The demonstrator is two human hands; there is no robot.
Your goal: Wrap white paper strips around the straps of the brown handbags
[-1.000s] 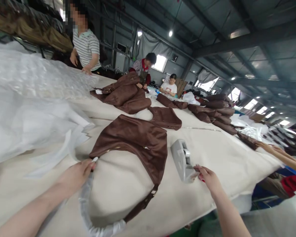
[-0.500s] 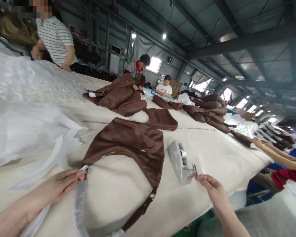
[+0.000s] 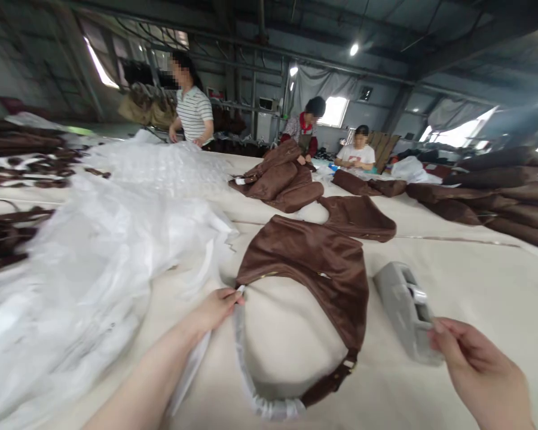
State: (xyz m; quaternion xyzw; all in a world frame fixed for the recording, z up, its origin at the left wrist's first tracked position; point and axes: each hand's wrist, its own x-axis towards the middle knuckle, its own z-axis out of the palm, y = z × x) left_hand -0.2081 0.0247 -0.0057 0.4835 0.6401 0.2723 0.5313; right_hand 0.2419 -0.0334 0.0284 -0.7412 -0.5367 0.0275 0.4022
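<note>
A brown handbag (image 3: 314,257) lies on the cream-covered table, its strap (image 3: 327,388) looped toward me. White wrapping (image 3: 246,358) covers the strap's left and lower part; the right end is bare, with a buckle (image 3: 350,364). My left hand (image 3: 217,307) is closed, pinching the wrapped strap end just below the bag's left corner. To the right of the bag stands a grey tape dispenser (image 3: 399,310) with a roll in it. My right hand (image 3: 479,364) is closed at its near end, thumb and finger pinched on what looks like the clear tape's end, mostly hidden.
White wrapping sheets (image 3: 94,269) spread over the left. Behind the handbag lie another brown bag (image 3: 361,216) and a pile of brown bags (image 3: 282,179). More bags (image 3: 511,197) are stacked at the right. Several people work beyond the table, one in a striped shirt (image 3: 195,113).
The view has turned left, so the bag and dispenser appear farther right. My right hand stays by the dispenser's near end and now covers its cutter. My left hand still pinches the strap end.
</note>
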